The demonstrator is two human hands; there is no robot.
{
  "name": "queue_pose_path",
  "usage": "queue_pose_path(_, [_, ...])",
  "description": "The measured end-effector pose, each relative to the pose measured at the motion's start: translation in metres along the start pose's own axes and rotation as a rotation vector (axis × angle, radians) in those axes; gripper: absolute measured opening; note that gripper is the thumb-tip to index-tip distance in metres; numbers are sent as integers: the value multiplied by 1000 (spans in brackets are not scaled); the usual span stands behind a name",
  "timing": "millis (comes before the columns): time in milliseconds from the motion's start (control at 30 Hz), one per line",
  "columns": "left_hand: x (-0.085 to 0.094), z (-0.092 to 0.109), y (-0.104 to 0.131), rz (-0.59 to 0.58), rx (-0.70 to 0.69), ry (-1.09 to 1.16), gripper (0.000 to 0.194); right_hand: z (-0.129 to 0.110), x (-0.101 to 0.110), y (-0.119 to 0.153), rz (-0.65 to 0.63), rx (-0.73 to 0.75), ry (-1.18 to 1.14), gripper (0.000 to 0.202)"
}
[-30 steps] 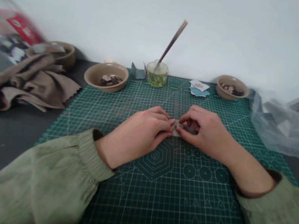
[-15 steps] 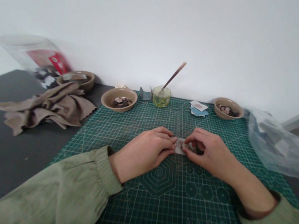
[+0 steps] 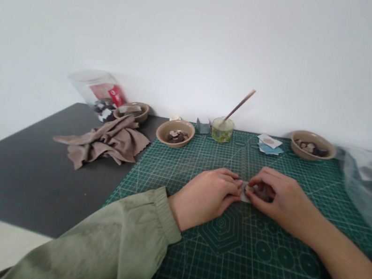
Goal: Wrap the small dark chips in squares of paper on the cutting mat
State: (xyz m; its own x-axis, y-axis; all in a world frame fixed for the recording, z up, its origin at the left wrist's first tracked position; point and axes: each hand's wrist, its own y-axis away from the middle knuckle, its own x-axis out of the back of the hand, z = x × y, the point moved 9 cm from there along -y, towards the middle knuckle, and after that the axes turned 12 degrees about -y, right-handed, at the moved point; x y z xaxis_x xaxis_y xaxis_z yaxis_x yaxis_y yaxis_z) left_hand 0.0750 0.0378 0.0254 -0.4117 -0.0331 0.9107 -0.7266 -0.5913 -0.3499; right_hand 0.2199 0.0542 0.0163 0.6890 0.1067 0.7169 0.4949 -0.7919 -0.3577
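Both hands meet near the middle of the green cutting mat (image 3: 193, 264). Under their fingertips lies a small greyish sheet (image 3: 245, 197), flat on the mat. My left hand (image 3: 210, 193) rests with its fingers together, their tips pressing the sheet's left edge. My right hand (image 3: 278, 195) pinches a small dark piece (image 3: 248, 188) between thumb and fingers, on the sheet. The fingers hide most of the piece and part of the sheet.
Behind the hands stand a bowl of small pieces (image 3: 175, 134), a glass with a stick (image 3: 222, 130), papers (image 3: 269, 145) and another bowl (image 3: 313, 146). A brown cloth (image 3: 110, 143) and plastic bag (image 3: 97, 86) lie left, a clear bag (image 3: 370, 189) right.
The camera view has turned left, so everything appears further right. Both hands remain at the sheet, with little visible change in their pose.
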Motion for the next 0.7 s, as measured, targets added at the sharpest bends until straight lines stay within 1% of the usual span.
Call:
queue_pose_path(133, [0, -1, 0, 0, 12, -5, 21, 0, -2, 2, -40, -3, -41, 3])
queue_pose_path(233, [-1, 0, 1, -5, 2, -12, 20, 4, 2, 3, -11, -11, -7, 3])
queue_pose_path(333, [0, -1, 0, 0, 0, -29, 20, 2, 3, -1, 21, 4, -4, 3])
queue_pose_path(433, [0, -2, 0, 10, 9, -45, 19, -3, 0, -3, -11, 20, -47, 5])
queue_pose_path(533, [0, -3, 1, 0, 13, -64, 19, 0, 3, -1, -34, 3, -43, 8])
queue_pose_path(633, [0, -4, 1, -21, 36, -98, 21, 0, 9, -2, -1, 0, 7, 8])
queue_pose_path(700, [2, -5, 1, -23, 49, -127, 22, -3, 10, -4, 18, 17, 3, 8])
